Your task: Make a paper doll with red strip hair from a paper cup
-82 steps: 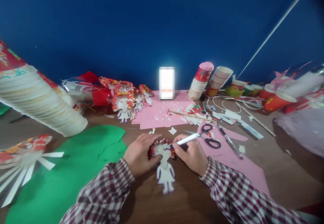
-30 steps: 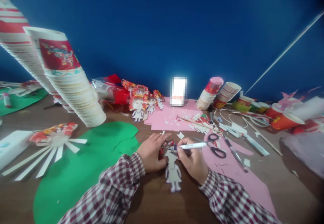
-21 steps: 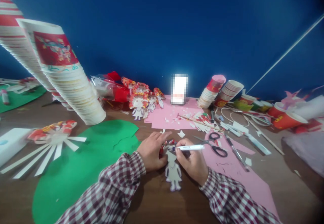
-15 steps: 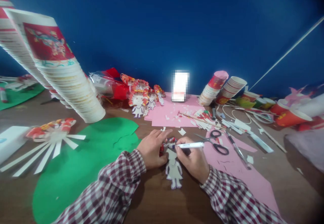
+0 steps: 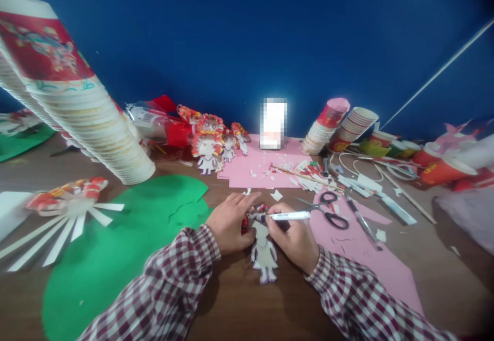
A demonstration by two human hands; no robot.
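A white paper doll (image 5: 264, 257) lies on the brown table in front of me, its feet toward me and red-and-white curls at its head. My left hand (image 5: 230, 225) holds the doll at its head, thumb on the near side and index finger stretched beyond it. A white marker (image 5: 288, 216) is pinched in my right hand (image 5: 293, 238), its tip pointing left at the doll's head. Whether the tip touches the paper I cannot tell. Part of the head is hidden by my fingers.
Scissors (image 5: 335, 220) and a pen (image 5: 363, 223) lie by the pink paper (image 5: 370, 264) at right. Green paper (image 5: 127, 243) spreads left, beneath a fringed cup piece (image 5: 77, 212). A tall cup stack (image 5: 111, 135) leans beyond. Finished-looking dolls (image 5: 208, 151) stand near a bright phone (image 5: 273, 125).
The view has shifted slightly, so the table items sit a little higher and those at left farther left. Both hands keep their hold on the doll and marker, nearly still.
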